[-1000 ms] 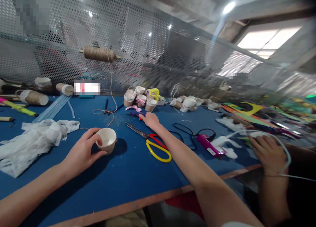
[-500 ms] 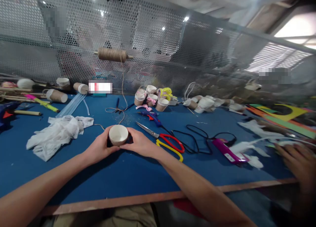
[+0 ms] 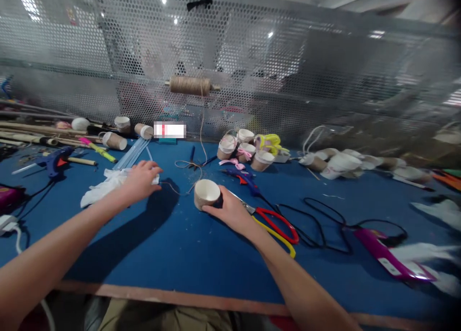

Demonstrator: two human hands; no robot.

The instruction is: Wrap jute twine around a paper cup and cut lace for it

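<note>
A small paper cup [image 3: 207, 193], white inside and brown on the outside, is upright on the blue table with its opening facing up. My right hand [image 3: 233, 211] grips its right side, thumb at the front. My left hand [image 3: 142, 180] is off the cup, fingers stretched out above the crumpled white fabric [image 3: 103, 188], part of which it hides. Whether it touches the fabric I cannot tell. Twine [image 3: 202, 115] runs down from a spool [image 3: 190, 85] to the table behind the cup. Scissors [image 3: 275, 223] with red and yellow handles lie just right of my right hand.
Behind the scissors lies a blue glue gun [image 3: 245, 177] with a black cord. Several small decorated cups [image 3: 262, 160] stand near the mesh panel [image 3: 288, 81]. Clear glue sticks [image 3: 133, 153] and another glue gun [image 3: 54, 163] lie left; a purple power strip [image 3: 392, 256] lies right.
My left hand has let go of the cup and moved left over the white fabric. The right hand still holds the cup. The view has turned left, so things appear further right.
</note>
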